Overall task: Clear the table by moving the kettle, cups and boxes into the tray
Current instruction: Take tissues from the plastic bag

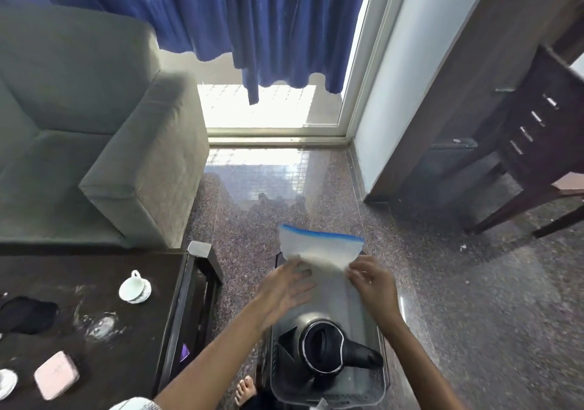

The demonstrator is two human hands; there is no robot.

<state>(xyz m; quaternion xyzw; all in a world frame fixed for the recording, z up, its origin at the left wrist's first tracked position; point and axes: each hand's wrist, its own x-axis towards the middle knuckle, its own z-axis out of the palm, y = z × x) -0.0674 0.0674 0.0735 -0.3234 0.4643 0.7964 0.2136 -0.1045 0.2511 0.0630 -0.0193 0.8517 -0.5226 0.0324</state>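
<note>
A black kettle (325, 351) stands in the near end of a dark tray (380, 387) on the floor, right of the table. Over the tray's far end a clear plastic bag with a blue zip strip (320, 243) is held by its lower part. My left hand (286, 289) lies flat against the bag's left side, fingers spread, and my right hand (371, 278) pinches its right edge. On the dark table (94, 270) a white cup on a saucer (135, 287) lies tipped, a pink box (56, 375) sits near the front, and another white cup (6, 382) shows at the left edge.
A black cloth (27, 313) and white smears (101, 326) lie on the table. A grey sofa (94, 125) stands behind it. Blue curtains (237, 14) hang over a glass door. A dark wooden chair (537, 144) stands at the right. My bare foot (245, 389) is left of the tray.
</note>
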